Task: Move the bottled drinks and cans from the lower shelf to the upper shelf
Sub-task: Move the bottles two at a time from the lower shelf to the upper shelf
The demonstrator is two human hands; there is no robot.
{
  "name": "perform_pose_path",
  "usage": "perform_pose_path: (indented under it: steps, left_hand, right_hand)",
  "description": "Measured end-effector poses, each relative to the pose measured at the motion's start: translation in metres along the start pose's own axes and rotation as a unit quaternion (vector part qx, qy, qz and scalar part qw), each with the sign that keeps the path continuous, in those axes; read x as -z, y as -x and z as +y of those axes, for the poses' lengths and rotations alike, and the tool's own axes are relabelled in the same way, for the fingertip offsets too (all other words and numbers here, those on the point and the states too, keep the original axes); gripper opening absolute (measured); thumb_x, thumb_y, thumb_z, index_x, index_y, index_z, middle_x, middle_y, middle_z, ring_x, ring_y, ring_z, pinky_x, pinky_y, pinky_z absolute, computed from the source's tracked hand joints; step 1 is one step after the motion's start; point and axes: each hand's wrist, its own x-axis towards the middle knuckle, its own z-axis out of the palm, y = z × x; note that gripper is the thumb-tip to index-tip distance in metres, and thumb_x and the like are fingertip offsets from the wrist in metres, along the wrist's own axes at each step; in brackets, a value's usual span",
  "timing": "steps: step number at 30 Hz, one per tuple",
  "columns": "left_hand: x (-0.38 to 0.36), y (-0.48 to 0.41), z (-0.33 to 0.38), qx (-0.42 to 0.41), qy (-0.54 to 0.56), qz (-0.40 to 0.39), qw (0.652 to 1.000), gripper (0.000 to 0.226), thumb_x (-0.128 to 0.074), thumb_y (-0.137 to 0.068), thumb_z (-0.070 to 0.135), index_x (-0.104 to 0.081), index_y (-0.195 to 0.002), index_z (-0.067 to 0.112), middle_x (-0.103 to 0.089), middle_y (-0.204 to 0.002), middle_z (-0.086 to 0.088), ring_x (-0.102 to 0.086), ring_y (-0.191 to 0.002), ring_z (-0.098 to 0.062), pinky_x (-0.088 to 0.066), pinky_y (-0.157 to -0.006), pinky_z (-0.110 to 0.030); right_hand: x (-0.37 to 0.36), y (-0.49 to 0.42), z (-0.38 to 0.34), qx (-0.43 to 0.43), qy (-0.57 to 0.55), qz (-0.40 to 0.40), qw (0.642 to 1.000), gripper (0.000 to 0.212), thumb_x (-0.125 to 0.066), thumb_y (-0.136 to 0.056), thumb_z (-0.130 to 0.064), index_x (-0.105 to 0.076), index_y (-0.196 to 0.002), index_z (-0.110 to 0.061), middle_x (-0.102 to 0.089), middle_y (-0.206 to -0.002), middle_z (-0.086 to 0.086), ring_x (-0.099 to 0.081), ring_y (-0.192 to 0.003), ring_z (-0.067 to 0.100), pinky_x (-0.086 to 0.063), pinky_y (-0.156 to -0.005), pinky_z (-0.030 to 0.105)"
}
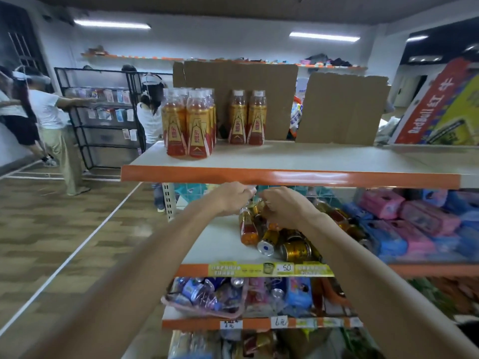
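left hand (233,199): fingers curled about the top of a bottle (248,228) on the lower shelf, just under the orange lip of the upper shelf.
right hand (283,207): fingers curled in, just right of the left hand and almost touching it; whether it holds anything i cannot tell.
bottle: orange with a gold label, leaning, its body showing below the left hand.
cans (295,251): gold, lying on their sides just near of both hands, under the right wrist.
lower shelf (217,244): drinks in the middle, pink and blue packs (414,218) to their right.
upper shelf (285,174): a cluster of bottles (191,125) at the left, a pair of bottles (247,117) just right of it, all upright; cardboard sheets (259,81) stand behind.
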Motion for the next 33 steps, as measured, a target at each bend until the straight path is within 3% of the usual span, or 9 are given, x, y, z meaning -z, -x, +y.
perform_pose_path:
  steps: [5, 9, 13, 17, 20, 24, 30, 32, 33]
  left_hand:
    - [-0.036, 0.005, -0.024, 0.047, -0.005, -0.053, 0.997, 0.052, -0.025, -0.107, 0.036, -0.051, -0.132, -0.001, -0.046, -0.144, -0.018, -0.045, -0.129, -0.030, -0.035, -0.101, -0.033]
    - [-0.077, -0.006, -0.054, 0.061, -0.037, -0.078, 0.994, 0.046, -0.029, -0.106, 0.035, -0.057, -0.116, -0.001, -0.059, -0.123, -0.019, -0.055, -0.110, -0.032, -0.037, -0.080, -0.031]
    - [-0.117, -0.026, -0.070, 0.088, -0.056, -0.114, 0.988, 0.040, -0.029, -0.106, 0.034, -0.058, -0.108, 0.006, -0.060, -0.106, -0.017, -0.053, -0.091, -0.030, -0.039, -0.077, -0.030]
    - [-0.138, -0.050, -0.080, 0.113, -0.038, -0.125, 0.985, 0.036, -0.027, -0.106, 0.041, -0.049, -0.093, 0.016, -0.056, -0.093, -0.013, -0.051, -0.081, -0.026, -0.040, -0.073, -0.034]
    - [-0.148, -0.078, -0.085, 0.110, -0.044, -0.117, 0.986, 0.045, -0.029, -0.106, 0.037, -0.056, -0.087, 0.006, -0.062, -0.100, -0.021, -0.056, -0.085, -0.030, -0.040, -0.074, -0.034]
    - [-0.155, -0.124, -0.082, 0.129, -0.063, -0.113, 0.983, 0.046, -0.031, -0.106, 0.030, -0.063, -0.106, -0.004, -0.064, -0.113, -0.024, -0.060, -0.104, -0.037, -0.037, -0.076, -0.033]
    - [-0.163, -0.171, -0.081, 0.175, -0.023, -0.095, 0.980, 0.036, -0.035, -0.106, 0.018, -0.061, -0.113, -0.007, -0.064, -0.112, -0.022, -0.062, -0.106, -0.036, -0.045, -0.088, -0.039]
    - [-0.169, -0.184, -0.085, 0.196, -0.007, -0.086, 0.977, 0.035, -0.033, -0.106, 0.017, -0.059, -0.120, -0.003, -0.064, -0.106, -0.017, -0.064, -0.098, -0.029, -0.050, -0.084, -0.029]
    - [-0.170, -0.193, -0.086, 0.235, 0.038, -0.079, 0.968, 0.036, -0.033, -0.106, 0.018, -0.057, -0.121, -0.004, -0.063, -0.097, -0.012, -0.063, -0.087, -0.021, -0.051, -0.073, -0.017]
  right_hand:
    - [-0.044, 0.010, -0.004, -0.067, -0.045, -0.059, 0.995, 0.024, -0.053, -0.092, -0.015, -0.058, -0.115, -0.011, -0.068, -0.107, 0.007, -0.066, -0.090, 0.028, -0.047, -0.062, 0.032]
    - [-0.093, 0.017, -0.005, -0.117, -0.075, -0.120, 0.983, 0.042, -0.057, -0.094, -0.027, -0.047, -0.129, -0.007, -0.066, -0.110, 0.013, -0.065, -0.097, 0.033, -0.050, -0.070, 0.035]
    - [-0.132, 0.009, 0.009, -0.153, -0.123, -0.150, 0.969, 0.062, -0.062, -0.092, -0.032, -0.033, -0.145, -0.017, -0.057, -0.129, 0.011, -0.060, -0.110, 0.033, -0.052, -0.082, 0.036]
    - [-0.153, -0.010, 0.029, -0.153, -0.131, -0.109, 0.973, 0.041, -0.056, -0.094, -0.029, -0.047, -0.131, -0.015, -0.061, -0.124, 0.010, -0.060, -0.112, 0.033, -0.051, -0.089, 0.038]
    - [-0.167, -0.029, 0.047, -0.154, -0.132, -0.042, 0.978, 0.041, -0.047, -0.094, -0.023, -0.045, -0.133, -0.008, -0.058, -0.126, 0.019, -0.061, -0.108, 0.040, -0.053, -0.088, 0.047]
    - [-0.175, -0.061, 0.087, -0.166, -0.160, -0.033, 0.972, 0.046, -0.051, -0.093, -0.025, -0.044, -0.136, -0.011, -0.058, -0.126, 0.015, -0.059, -0.110, 0.036, -0.051, -0.087, 0.045]
    - [-0.193, -0.111, 0.132, -0.185, -0.182, -0.026, 0.965, 0.031, -0.055, -0.094, -0.025, -0.051, -0.121, -0.009, -0.059, -0.112, 0.013, -0.061, -0.106, 0.030, -0.056, -0.085, 0.050]
    - [-0.203, -0.124, 0.140, -0.196, -0.205, -0.013, 0.959, 0.026, -0.055, -0.094, -0.027, -0.055, -0.112, -0.008, -0.059, -0.102, 0.010, -0.062, -0.100, 0.028, -0.058, -0.082, 0.047]
    - [-0.208, -0.128, 0.144, -0.204, -0.213, -0.011, 0.956, 0.021, -0.055, -0.094, -0.028, -0.056, -0.102, -0.009, -0.058, -0.095, 0.006, -0.063, -0.095, 0.025, -0.058, -0.080, 0.045]
